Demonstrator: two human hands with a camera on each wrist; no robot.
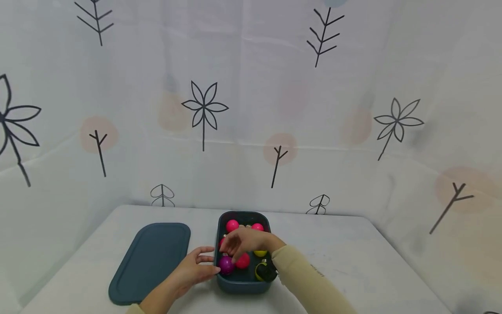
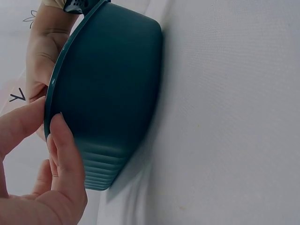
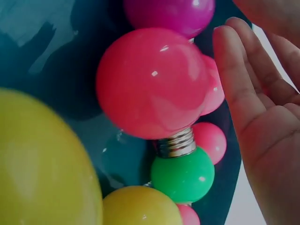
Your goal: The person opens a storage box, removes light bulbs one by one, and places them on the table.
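Note:
A dark teal bin [image 1: 244, 288] holds several coloured light bulbs. My left hand [image 1: 194, 269] is at its left side, fingers loosely extended, thumb tip at the rim beside a purple bulb [image 1: 226, 265]. In the left wrist view, the left fingertips meet the rim and outer wall [image 2: 103, 79]. Over the bin hangs my right hand [image 1: 242, 241], fingers pointing down by the purple bulb. Seen from the right wrist, the right hand [image 3: 262, 103] has relaxed fingers around nothing, beside a red bulb [image 3: 152, 84] with a metal screw base. Below that sits a green bulb [image 3: 183, 174].
A flat teal lid [image 1: 150, 261] lies on the white table [image 1: 333, 257] left of the bin. Two pink bulbs [image 1: 232, 225] are at the bin's far end, and a black-and-yellow bulb [image 1: 266, 271] is in its near right corner. A patterned cloth [image 1: 243, 174] hangs behind.

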